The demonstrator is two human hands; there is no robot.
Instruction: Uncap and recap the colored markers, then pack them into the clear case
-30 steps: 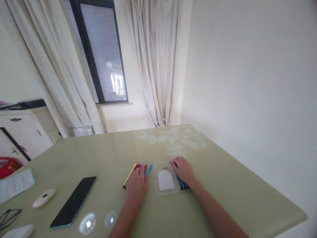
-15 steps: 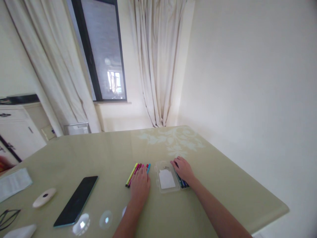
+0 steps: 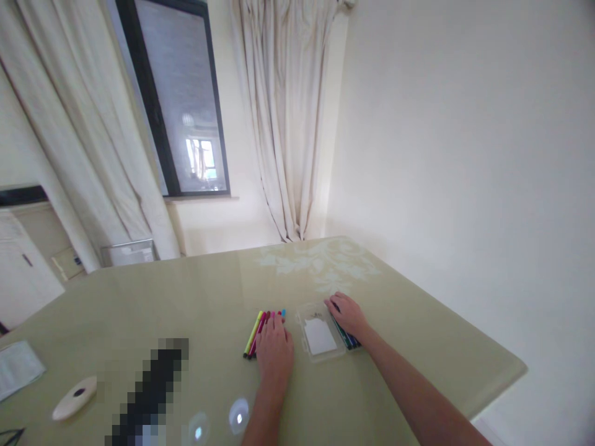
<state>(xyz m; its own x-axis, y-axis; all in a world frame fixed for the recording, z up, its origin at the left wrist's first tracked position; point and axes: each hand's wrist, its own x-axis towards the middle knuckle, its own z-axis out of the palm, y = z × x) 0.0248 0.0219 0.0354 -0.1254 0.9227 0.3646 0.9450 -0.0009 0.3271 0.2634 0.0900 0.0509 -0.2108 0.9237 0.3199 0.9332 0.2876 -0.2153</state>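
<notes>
My left hand (image 3: 276, 350) lies flat, palm down, over a row of coloured felt-tip markers (image 3: 253, 334) on the table. Yellow, magenta, brown, pink, red and blue ends stick out past its fingers. Just right of it a clear plastic case (image 3: 301, 331) lies with its lid opened out flat, a white label (image 3: 320, 337) on the lid. My right hand (image 3: 348, 314) has its fingers curled over the far ends of several dark markers (image 3: 352, 341) in the case's right half. Its fingertips are partly hidden.
The pale green table (image 3: 209, 297) reaches to a wall on the right. At the left are a blurred-out dark slab (image 3: 151, 390), a white oval object (image 3: 74, 397) with a dark spot and a folded pale cloth or paper (image 3: 18, 368). Curtains (image 3: 283, 124) hang behind.
The view has turned slightly, shifting the background leftward. My left hand has slid a little to the right over the markers, covering more of the blue one. My right hand stays at the case.
</notes>
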